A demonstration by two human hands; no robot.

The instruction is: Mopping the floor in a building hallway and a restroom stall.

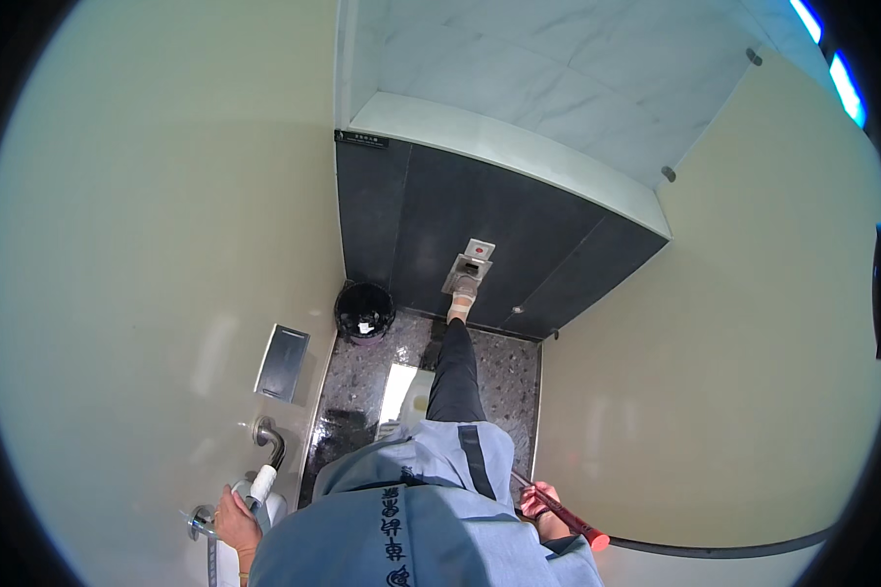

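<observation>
My left hand [236, 519] is at the lower left by a metal grab rail [277, 444] on the wall, close to a white roll-like item [263, 484]; its exact grip is partly hidden. At the lower right, my right hand [539, 500] is closed around a reddish-brown handle [569, 519] with a red end; its far end is hidden behind my clothing. My leg in dark trousers [455, 367] stretches forward, and the foot in a light shoe [462, 297] rests against a metal flush plate [484, 270] on the dark tiled wall. A white squat toilet [420, 400] lies in the floor below me.
A black waste bin [365, 312] stands in the left corner. A metal dispenser [282, 363] is fixed to the left wall. Beige partitions [690, 381] rise on both sides, with a pale ledge [514, 154] above the dark wall [484, 198]. The speckled floor [503, 367] looks shiny.
</observation>
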